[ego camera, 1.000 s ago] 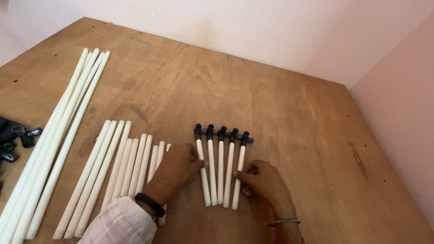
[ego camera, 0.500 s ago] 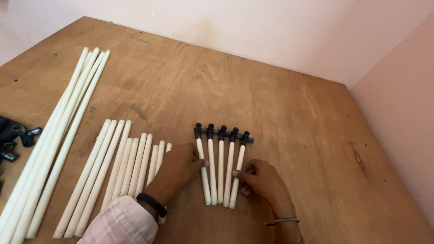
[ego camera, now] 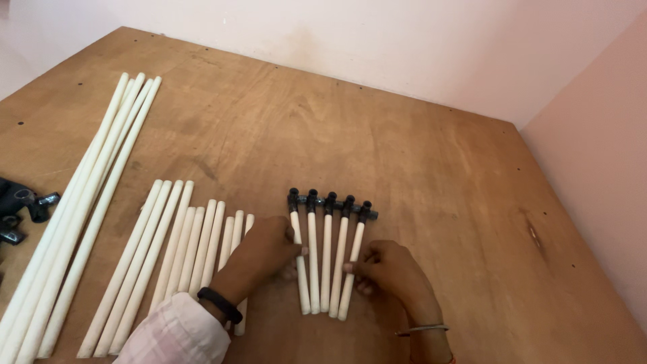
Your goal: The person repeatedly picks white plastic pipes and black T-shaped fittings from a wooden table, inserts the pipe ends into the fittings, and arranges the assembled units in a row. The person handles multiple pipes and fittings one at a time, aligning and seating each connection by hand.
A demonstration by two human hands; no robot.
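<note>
A rack of five white rods joined by black connectors is laid on the table, low in the frame's centre. Its leftmost rod is touched by the left hand, fingers loosely curled; its rightmost rod is pinched by the right hand. Short rods and long rods are seen at left

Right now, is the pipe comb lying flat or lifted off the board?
Flat: the pipe comb rests on the board, left hand and right hand at its sides.
</note>
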